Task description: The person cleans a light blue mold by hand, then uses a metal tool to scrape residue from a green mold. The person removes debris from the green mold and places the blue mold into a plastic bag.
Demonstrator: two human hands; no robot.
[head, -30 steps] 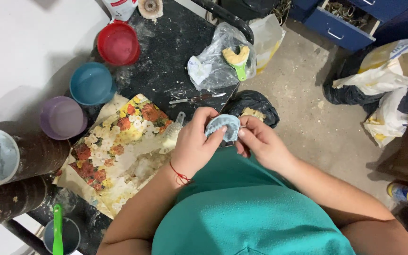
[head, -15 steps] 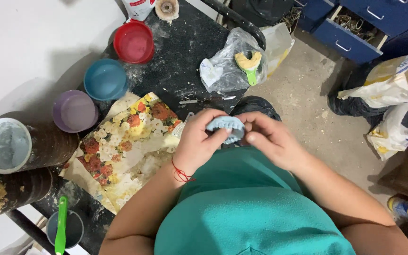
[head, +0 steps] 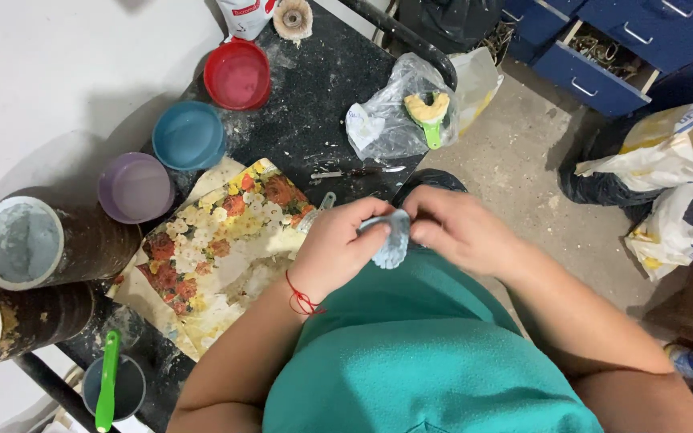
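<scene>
Both hands hold one small pale blue cast piece with a scalloped edge [head: 393, 240] in front of my teal shirt. My left hand [head: 338, 248], a red thread at its wrist, grips its left side. My right hand [head: 455, 228] pinches its right side with the fingertips. The piece hangs just past the near edge of the black worktable [head: 314, 120]. A floral-patterned sheet [head: 218, 248] lies on the table right beside my left hand.
Red bowl [head: 237, 74], blue bowl [head: 188, 135] and purple bowl [head: 134, 188] stand along the table's left. Two dark cylinders with pale fillings [head: 22, 240] are at far left. A green spatula sits in a cup [head: 110, 385]. A plastic bag holds a green-handled tray [head: 427, 112]. Blue drawers [head: 603, 48] are at the top right.
The hands turned the blue piece so more of it hangs downward between the fingers. The view shifted slightly; the bowls now appear lower in the frame.
</scene>
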